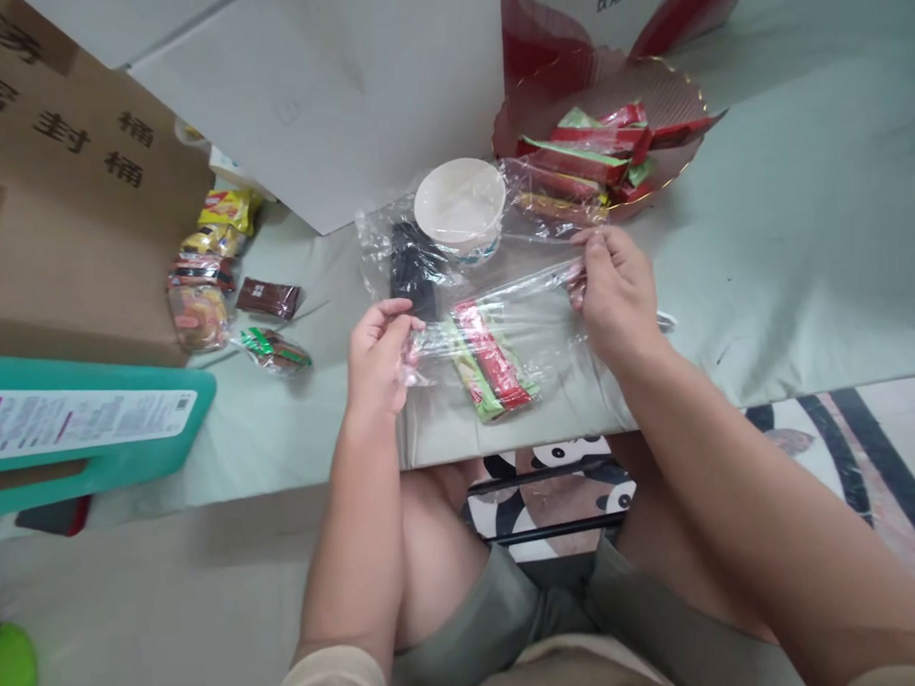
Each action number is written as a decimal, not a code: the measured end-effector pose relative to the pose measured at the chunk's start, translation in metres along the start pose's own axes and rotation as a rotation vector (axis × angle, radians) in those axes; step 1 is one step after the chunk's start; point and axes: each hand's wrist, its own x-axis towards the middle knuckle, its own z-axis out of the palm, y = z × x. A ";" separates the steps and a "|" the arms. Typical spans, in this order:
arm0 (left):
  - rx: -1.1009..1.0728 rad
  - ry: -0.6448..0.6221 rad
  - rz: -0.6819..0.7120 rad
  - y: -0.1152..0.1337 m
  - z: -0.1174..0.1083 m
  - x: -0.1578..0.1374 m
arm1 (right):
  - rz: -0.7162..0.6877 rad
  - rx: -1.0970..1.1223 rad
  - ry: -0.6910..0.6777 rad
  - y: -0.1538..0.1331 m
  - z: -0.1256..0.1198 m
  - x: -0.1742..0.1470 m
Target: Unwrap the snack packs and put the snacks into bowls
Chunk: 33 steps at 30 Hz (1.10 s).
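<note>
A clear plastic bag [501, 301] is stretched between my two hands above the table. My left hand [383, 351] pinches its left edge, and my right hand [613, 288] grips the opposite edge with thumb and fingers. Under the film, a red and green snack packet [492, 362] shows near the table's front edge; I cannot tell whether it lies inside the bag or beneath it. Just beyond stands a white paper bowl [460, 208], with a dark object [414, 269] beside it, partly covered by crinkled film.
A gold-rimmed clear bowl [688, 180] holds several red and green packets. Small wrapped snacks [200, 272] line the cardboard box [85, 216] at left, near a brown packet [268, 298]. A white box [329, 97] stands behind; a teal-edged panel [197, 412] sits front left.
</note>
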 end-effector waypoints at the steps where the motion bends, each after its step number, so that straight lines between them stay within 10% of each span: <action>1: 0.023 -0.010 -0.029 0.001 -0.002 0.000 | 0.003 -0.008 0.017 0.001 -0.002 0.002; 7: 0.089 -0.062 -0.010 -0.003 -0.016 0.002 | 0.015 -0.042 0.053 0.005 -0.009 0.010; 14: 0.196 -0.495 -0.190 -0.002 -0.031 -0.008 | 0.036 -0.073 0.082 -0.003 -0.013 0.005; 33: -0.190 -0.215 0.115 0.002 -0.044 -0.001 | -0.170 -0.225 0.035 0.018 -0.032 0.017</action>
